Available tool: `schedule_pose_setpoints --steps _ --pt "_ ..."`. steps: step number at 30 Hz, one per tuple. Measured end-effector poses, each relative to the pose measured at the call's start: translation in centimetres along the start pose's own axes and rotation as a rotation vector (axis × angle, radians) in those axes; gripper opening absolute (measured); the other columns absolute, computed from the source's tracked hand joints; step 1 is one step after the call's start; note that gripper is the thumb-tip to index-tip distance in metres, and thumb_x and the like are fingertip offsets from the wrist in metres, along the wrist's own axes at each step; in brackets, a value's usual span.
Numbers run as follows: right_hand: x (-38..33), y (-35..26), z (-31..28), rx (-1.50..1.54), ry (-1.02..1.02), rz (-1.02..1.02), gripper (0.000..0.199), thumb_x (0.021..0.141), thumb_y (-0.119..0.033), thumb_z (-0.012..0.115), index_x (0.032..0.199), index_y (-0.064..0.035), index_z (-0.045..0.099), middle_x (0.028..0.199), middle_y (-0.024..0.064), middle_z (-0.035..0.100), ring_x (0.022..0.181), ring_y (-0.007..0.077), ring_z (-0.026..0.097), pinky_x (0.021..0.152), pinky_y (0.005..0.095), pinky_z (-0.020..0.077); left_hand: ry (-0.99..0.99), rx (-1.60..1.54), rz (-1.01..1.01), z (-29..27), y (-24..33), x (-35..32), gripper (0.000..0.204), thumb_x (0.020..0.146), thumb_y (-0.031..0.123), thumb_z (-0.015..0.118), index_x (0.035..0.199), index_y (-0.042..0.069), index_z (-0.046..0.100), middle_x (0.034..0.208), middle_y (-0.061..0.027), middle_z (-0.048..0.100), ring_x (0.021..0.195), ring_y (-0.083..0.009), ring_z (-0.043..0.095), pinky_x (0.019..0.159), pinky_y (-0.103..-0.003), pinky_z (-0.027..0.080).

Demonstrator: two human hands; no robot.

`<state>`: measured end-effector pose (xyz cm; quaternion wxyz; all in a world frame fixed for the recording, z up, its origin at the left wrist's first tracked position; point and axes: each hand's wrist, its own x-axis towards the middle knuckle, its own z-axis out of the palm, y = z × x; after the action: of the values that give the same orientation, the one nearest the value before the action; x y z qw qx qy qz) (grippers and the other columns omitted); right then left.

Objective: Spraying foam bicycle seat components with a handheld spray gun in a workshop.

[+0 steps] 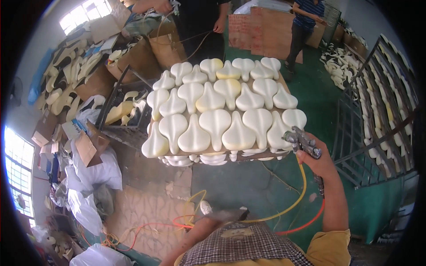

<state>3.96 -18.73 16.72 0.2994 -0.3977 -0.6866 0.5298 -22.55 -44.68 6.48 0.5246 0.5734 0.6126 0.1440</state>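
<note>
My right hand (320,160) is wrapped round a metal spray gun (303,141), held at the near right corner of a board of cream bicycle saddle pads. A yellow hose (303,186) and a red hose (310,220) run from the gun. Its nozzle points left, just over a saddle pad (277,133) in the near row. The pads lie in three rows with their narrow ends pointing alternately near and far; a few look yellowish. More pads show on a layer beneath. My left hand (227,216) is low in front of my apron, smeared by motion, its fingers unclear.
A metal rack (355,146) with more pads stands at right. A dark crate (126,108) and cardboard boxes (166,48) are at left, near white bags (95,170). Hoses (133,235) tangle on the floor. Two people (195,22) (304,26) stand beyond the pads.
</note>
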Motion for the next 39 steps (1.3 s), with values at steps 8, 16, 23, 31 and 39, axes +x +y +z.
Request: schedule_pose_setpoints --steps 8,16,23,31,39 --pt "3.0 -0.5 4.9 -0.068 0.065 0.049 0.038 0.082 -0.011 0.063 0.116 0.002 0.052 0.082 0.0043 0.059 0.069 0.0116 0.057 0.066 0.0269 0.0487 -0.02 0.003 -0.044 -1.2 -8.9 0.3 0.027 0.089 0.022 0.049 0.11 0.01 0.059 0.098 -0.0197 0.062 0.092 -0.0377 0.06 0.075 -0.045 0.048" --pt "-1.1 3.3 8.0 -0.042 0.021 0.35 0.041 0.08 -0.009 0.064 0.119 0.0002 0.053 0.089 0.0035 0.058 0.072 0.0108 0.056 0.066 0.0271 0.0508 -0.139 -0.113 -0.09 -3.8 -11.7 3.7 0.042 0.081 0.048 0.058 0.095 0.009 0.069 0.085 -0.0174 0.066 0.083 -0.0351 0.063 0.074 -0.041 0.049" --pt "-6.4 4.3 8.7 -0.028 0.118 0.546 0.036 0.079 -0.008 0.065 0.113 0.0011 0.055 0.083 0.0042 0.059 0.072 0.0126 0.058 0.066 0.0279 0.0496 0.083 0.006 0.26 -1.6 -19.5 17.0 0.026 0.084 0.03 0.061 0.09 0.006 0.068 0.068 -0.0046 0.062 0.062 -0.0139 0.059 0.057 -0.028 0.047" --pt "-9.0 7.1 3.3 0.136 0.292 0.672 0.033 0.08 -0.001 0.063 0.111 0.0044 0.054 0.081 0.0078 0.062 0.07 0.0157 0.06 0.067 0.0289 0.0505 0.282 -1.09 -0.317 -2.2 -19.4 34.5 0.027 0.078 0.026 0.07 0.098 0.011 0.058 0.088 -0.002 0.056 0.071 -0.016 0.055 0.063 -0.031 0.048" --pt "-7.8 8.5 -1.5 0.112 0.255 0.67 0.035 0.08 -0.011 0.064 0.111 0.0045 0.056 0.087 0.0088 0.061 0.073 0.0158 0.06 0.063 0.0263 0.0502 0.66 -1.599 -0.374 -0.2 -16.4 40.8 0.034 0.075 0.025 0.074 0.099 0.01 0.055 0.088 -0.0034 0.053 0.074 -0.0181 0.054 0.062 -0.031 0.047"
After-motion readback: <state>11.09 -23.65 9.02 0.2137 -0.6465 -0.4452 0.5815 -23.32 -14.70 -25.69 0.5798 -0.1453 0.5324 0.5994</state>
